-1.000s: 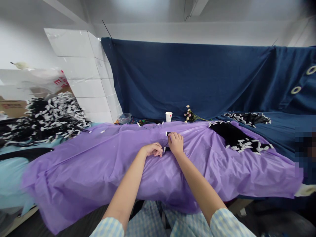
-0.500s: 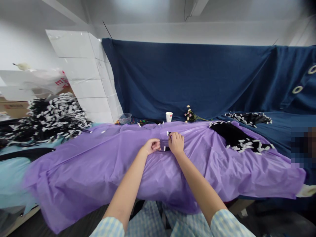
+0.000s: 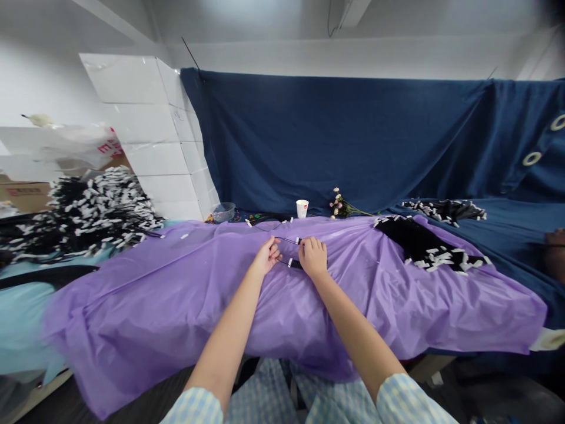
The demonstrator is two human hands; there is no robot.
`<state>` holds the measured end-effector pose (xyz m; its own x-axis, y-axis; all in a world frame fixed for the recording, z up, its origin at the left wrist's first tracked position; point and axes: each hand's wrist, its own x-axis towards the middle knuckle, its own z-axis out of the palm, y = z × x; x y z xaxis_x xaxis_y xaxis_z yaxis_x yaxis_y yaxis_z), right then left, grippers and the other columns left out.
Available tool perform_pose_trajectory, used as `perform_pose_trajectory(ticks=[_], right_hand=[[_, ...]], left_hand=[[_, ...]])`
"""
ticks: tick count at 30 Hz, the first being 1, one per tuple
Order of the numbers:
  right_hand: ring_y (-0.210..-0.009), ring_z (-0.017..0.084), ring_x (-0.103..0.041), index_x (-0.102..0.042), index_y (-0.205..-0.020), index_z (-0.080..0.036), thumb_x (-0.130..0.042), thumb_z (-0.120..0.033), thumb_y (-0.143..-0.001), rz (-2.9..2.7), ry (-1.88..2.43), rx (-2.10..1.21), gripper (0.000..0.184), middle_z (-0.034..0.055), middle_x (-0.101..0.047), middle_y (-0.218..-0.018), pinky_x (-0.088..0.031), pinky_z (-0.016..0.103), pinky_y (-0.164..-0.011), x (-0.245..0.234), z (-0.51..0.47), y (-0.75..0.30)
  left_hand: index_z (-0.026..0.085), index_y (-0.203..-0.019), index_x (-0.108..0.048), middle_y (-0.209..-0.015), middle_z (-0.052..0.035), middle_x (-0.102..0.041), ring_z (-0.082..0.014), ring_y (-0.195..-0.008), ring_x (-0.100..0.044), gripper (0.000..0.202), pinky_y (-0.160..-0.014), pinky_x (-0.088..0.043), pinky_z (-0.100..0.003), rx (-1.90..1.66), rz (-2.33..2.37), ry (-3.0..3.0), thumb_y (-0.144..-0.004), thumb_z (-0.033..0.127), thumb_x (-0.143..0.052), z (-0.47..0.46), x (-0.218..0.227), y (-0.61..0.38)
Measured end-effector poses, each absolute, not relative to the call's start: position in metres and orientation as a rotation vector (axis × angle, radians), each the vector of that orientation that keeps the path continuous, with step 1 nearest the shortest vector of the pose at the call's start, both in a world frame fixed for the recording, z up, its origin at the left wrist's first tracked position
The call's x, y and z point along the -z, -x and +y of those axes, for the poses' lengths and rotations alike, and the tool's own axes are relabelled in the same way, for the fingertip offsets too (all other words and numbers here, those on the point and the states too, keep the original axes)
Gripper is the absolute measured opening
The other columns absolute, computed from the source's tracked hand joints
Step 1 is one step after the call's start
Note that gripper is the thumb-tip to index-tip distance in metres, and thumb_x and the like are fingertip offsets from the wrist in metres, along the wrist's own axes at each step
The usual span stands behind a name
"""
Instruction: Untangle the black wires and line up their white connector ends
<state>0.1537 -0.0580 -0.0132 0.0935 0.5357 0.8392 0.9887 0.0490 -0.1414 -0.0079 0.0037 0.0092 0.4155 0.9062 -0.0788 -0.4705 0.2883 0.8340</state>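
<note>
My left hand point(image 3: 267, 257) is closed in a pinch on a thin black cable point(image 3: 286, 239) above the purple sheet point(image 3: 194, 306). The cable bows across to my right hand point(image 3: 313, 257), whose fingers are curled over its black part from above. Two white tips, an upper one point(image 3: 298, 241) and a lower one point(image 3: 290, 262), stick out on the left of my right hand. What lies under the right palm is hidden. Just beyond the hands, another thin black cable with white ends point(image 3: 270, 228) rests on the sheet.
A flat black bundle with white tips point(image 3: 401, 235) lies to the right, a smaller one point(image 3: 445, 211) behind it. A large heap point(image 3: 106, 194) is at the left beside white boxes point(image 3: 150, 159). A paper cup point(image 3: 302, 208), flowers point(image 3: 342, 207) and a clear bowl point(image 3: 223, 211) stand behind.
My left hand has shifted slightly left and up, drawing the thin cable out into a visible loop. The right hand has moved a little left with the white tips.
</note>
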Motion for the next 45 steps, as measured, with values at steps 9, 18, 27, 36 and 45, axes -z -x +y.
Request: perform_pose_trajectory(ticks=[9, 18, 27, 36, 45], right_hand=[[-0.082, 0.015, -0.054, -0.059, -0.091, -0.014, -0.053, -0.027, -0.092, -1.567, 1.533, 0.717, 0.014, 0.0021, -0.059, -0.090, -0.042, 0.032, -0.080, 0.011, -0.061, -0.153], [-0.085, 0.016, -0.055, -0.059, -0.094, -0.014, -0.053, -0.024, -0.090, -1.647, 1.443, 0.723, 0.012, 0.0041, -0.061, -0.094, -0.041, 0.031, -0.080, 0.008, -0.068, -0.150], [-0.097, 0.017, -0.056, -0.061, -0.098, -0.014, -0.053, -0.022, -0.092, -1.821, 1.243, 0.800, 0.013, 0.0050, -0.062, -0.103, -0.042, 0.036, -0.090, 0.009, -0.065, -0.141], [-0.102, 0.017, -0.055, -0.063, -0.097, -0.015, -0.048, -0.017, -0.094, -1.795, 1.183, 0.822, 0.015, 0.0051, -0.065, -0.102, -0.039, 0.035, -0.093, 0.006, -0.065, -0.144], [-0.101, 0.017, -0.055, -0.064, -0.094, -0.020, -0.044, -0.019, -0.096, -1.765, 1.229, 0.876, 0.020, 0.0071, -0.067, -0.102, -0.033, 0.033, -0.092, 0.008, -0.064, -0.144]], left_hand=[[0.012, -0.090, -0.058, -0.069, 0.0022, -0.053, -0.0071, -0.053, -0.048, 0.028, -0.052, -0.046, -0.023, -0.917, 0.647, -0.905, -0.093, 0.039, -0.052, 0.006, -0.005, 0.008], [0.011, -0.092, -0.059, -0.073, 0.0008, -0.056, -0.0069, -0.054, -0.050, 0.025, -0.049, -0.044, -0.020, -0.816, 0.671, -1.050, -0.093, 0.036, -0.054, 0.009, 0.001, 0.005], [0.011, -0.092, -0.059, -0.076, 0.0001, -0.058, -0.0079, -0.058, -0.053, 0.020, -0.052, -0.046, -0.021, -0.843, 0.675, -1.152, -0.091, 0.031, -0.057, -0.002, 0.000, 0.005], [0.011, -0.090, -0.060, -0.075, 0.0006, -0.058, -0.0082, -0.059, -0.053, 0.019, -0.055, -0.048, -0.023, -0.868, 0.638, -1.169, -0.091, 0.030, -0.057, -0.003, -0.003, 0.005], [0.011, -0.091, -0.060, -0.077, -0.0004, -0.059, -0.0090, -0.061, -0.055, 0.021, -0.056, -0.049, -0.024, -0.879, 0.626, -1.189, -0.091, 0.032, -0.057, -0.003, -0.002, 0.004]])
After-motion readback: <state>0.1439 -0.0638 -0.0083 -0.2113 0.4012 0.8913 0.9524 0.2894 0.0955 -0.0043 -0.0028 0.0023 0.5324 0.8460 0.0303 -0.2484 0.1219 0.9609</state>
